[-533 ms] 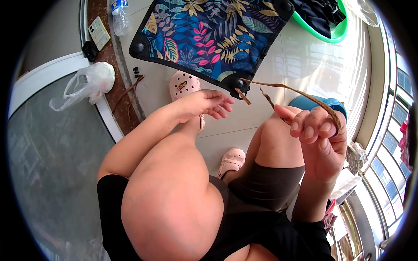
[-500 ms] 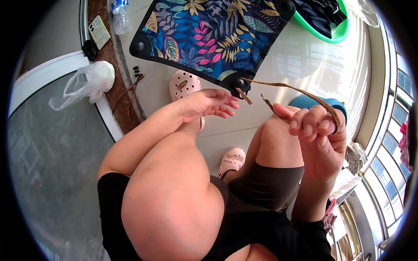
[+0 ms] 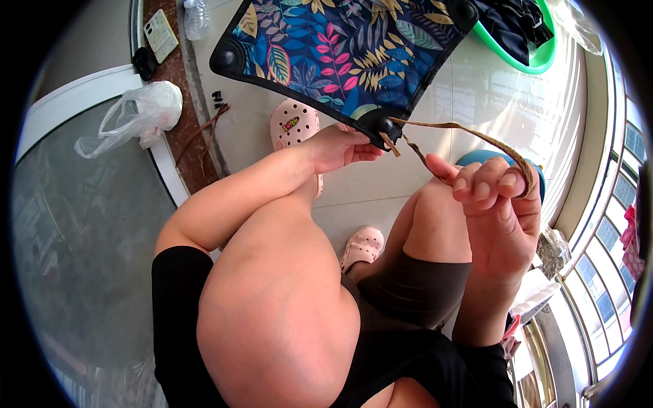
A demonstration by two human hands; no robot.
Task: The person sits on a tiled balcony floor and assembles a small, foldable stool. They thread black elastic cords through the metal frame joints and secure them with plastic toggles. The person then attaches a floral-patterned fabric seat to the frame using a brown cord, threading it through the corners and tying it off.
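A dark blue fabric panel (image 3: 340, 54) with a colourful leaf pattern, black edging and round black corner knobs lies in front of me. My left hand (image 3: 340, 148) is at its near corner, fingers curled against the black corner piece; part of them is hidden under the edge. From that corner a flat brown cord (image 3: 469, 128) arcs over to my right hand (image 3: 500, 197), which is raised above my right knee. The cord loops round its fingers, and another length of it is pinched by the thumb side. A short frayed end sticks out beside the knob.
Pink clogs (image 3: 362, 246) are on my feet on the tiled floor. A green basin (image 3: 544, 58) of dark cloth stands far right, a blue tub (image 3: 486, 156) behind my right hand. Left are a plastic bag (image 3: 153, 112), a phone (image 3: 161, 37), a bottle (image 3: 197, 20) and brown strips (image 3: 211, 136).
My left hand has moved right and slightly up, from open beside the panel to its near corner. My right hand keeps the cord in nearly the same place. The view has shifted slightly.
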